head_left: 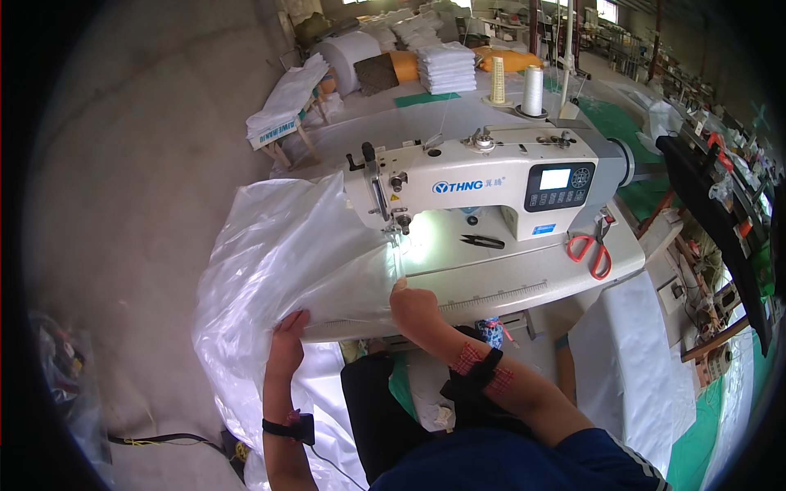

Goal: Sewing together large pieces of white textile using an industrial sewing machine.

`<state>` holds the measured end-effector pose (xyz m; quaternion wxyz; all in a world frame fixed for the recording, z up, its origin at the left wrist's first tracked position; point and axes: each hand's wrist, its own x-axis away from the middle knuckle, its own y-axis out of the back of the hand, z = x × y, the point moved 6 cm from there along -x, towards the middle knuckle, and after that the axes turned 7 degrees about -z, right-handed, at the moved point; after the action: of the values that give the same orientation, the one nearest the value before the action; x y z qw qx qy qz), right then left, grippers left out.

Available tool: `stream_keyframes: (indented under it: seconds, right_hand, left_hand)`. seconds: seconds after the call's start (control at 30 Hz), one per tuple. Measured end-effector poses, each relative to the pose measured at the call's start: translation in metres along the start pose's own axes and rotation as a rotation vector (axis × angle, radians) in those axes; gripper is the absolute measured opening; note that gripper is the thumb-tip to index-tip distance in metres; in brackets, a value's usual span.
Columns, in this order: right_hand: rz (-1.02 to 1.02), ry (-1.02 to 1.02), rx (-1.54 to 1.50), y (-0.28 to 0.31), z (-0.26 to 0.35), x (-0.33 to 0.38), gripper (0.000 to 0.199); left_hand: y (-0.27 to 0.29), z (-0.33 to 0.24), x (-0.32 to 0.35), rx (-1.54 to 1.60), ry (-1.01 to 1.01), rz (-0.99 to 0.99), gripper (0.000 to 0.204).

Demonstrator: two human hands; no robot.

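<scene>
A white sewing machine (479,176) stands on its table with the lamp lit at the needle. Glossy white plastic sheeting (270,237) lies under the presser foot (395,237), spreads left and hangs off the table's front. My right hand (413,309) is closed, its fingertips pinching the sheeting's right edge just in front of the foot. Farther left, my left hand (286,340) is closed on the sheeting near the front edge, its fingers partly hidden. Black thread snips (483,241) lie on the machine bed right of the needle. Red-handled scissors (594,250) rest at the bed's right end.
Two thread cones, one white (532,92) and one yellowish (498,82), stand behind the machine. Folded white stacks (447,67) lie farther back. White sheets (626,352) hang at the right. A cluttered rack (720,188) stands far right, and a bare wall (155,204) rises left.
</scene>
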<state>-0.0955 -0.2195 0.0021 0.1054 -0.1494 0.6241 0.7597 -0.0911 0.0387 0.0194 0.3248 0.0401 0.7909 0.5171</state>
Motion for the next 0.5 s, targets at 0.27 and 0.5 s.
stream_keyframes:
  seconds: [0.27, 0.5]
  right_hand:
    - [-0.048, 0.045, 0.078, -0.009, -0.005, -0.035, 0.048]
    - [0.023, 0.043, 0.05, -0.019, -0.018, -0.053, 0.045]
  left_hand:
    - [-0.023, 0.031, -0.037, 0.111, 0.07, -0.043, 0.045]
    - [-0.039, 0.047, -0.069, 0.099, 0.035, -0.11, 0.042]
